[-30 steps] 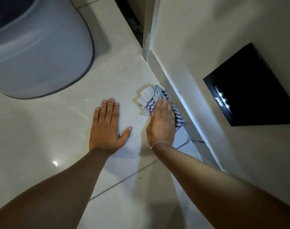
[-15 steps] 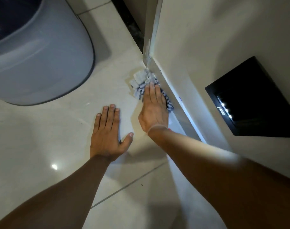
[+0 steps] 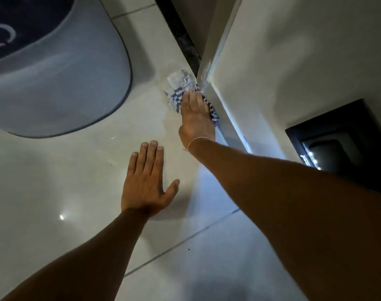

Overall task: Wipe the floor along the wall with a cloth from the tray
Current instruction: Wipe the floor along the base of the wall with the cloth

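Right hand (image 3: 196, 118) flat, fingers (image 3: 192, 98) straight and together, pressing the checked cloth (image 3: 177, 88) onto the floor (image 3: 54, 192); nothing gripped, only pinned under the palm. Cloth bunched ahead of the fingertips, right at the wall (image 3: 293, 61) corner, its far edge touching the skirting (image 3: 226, 118) just right of the fingers. Left hand (image 3: 146, 183) spread and empty, flat on the tile behind and left of the working fingers. Best done, probably: keep even downward pressure, hug the skirting, drag the bunched part flat, mind the dark gap (image 3: 183, 38) beyond the fingertips.
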